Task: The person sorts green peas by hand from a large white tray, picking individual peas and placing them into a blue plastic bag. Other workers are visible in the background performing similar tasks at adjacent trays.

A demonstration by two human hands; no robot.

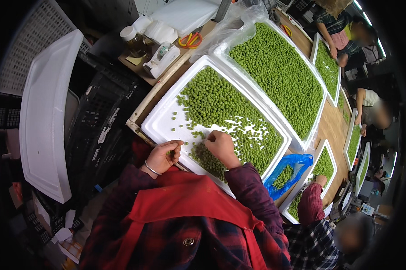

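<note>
In front of me a white foam tray (160,119) holds loose green peas (212,96), heaped at its far side and spread thinly toward the near right. My left hand (163,156), with a metal bangle at the wrist, is curled over the tray's near left edge. Its thumb and fingers are closed, and a bit of green shows between them. One pea lies by its fingertips. Over the near middle of the tray, my right hand (222,146) points down with fingers pinched together among the peas. Whatever its fingertips hold is hidden.
A larger tray (319,96) full of peas stands beyond mine. A blue plastic bag (297,163) with peas lies to the right. Scissors (190,40), a jar (133,40) and a white device (162,60) sit at the back left. Co-workers handle other trays (327,146) at right.
</note>
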